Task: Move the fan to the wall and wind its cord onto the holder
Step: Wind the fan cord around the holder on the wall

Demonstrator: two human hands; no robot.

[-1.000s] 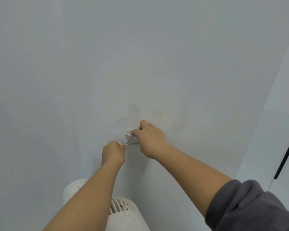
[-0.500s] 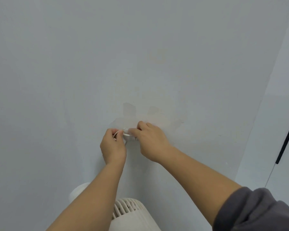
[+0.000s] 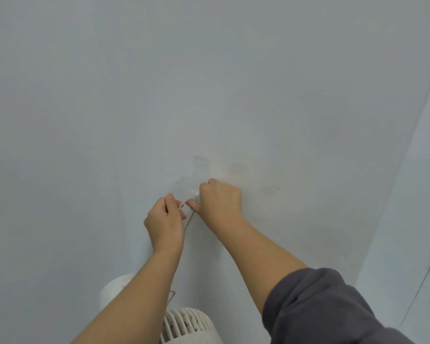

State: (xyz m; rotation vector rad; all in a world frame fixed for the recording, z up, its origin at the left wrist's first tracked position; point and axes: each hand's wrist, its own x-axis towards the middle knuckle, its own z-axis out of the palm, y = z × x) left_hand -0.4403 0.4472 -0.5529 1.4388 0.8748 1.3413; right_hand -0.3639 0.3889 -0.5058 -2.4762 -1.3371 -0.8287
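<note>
Below the forearms, a white fan (image 3: 184,326) stands by the wall (image 3: 209,83), partly hidden. Left hand (image 3: 165,220) pinches the cord (image 3: 189,221); right hand (image 3: 220,204), fingers curled, grips the holder (image 3: 193,194).

No text, label, brand, number or sign can be read anywhere: the pale grey painted wall (image 3: 209,70), the white ribbed plastic fan (image 3: 184,326) at the near edge and the small white wall holder (image 3: 193,194) carry no legible marking.
</note>
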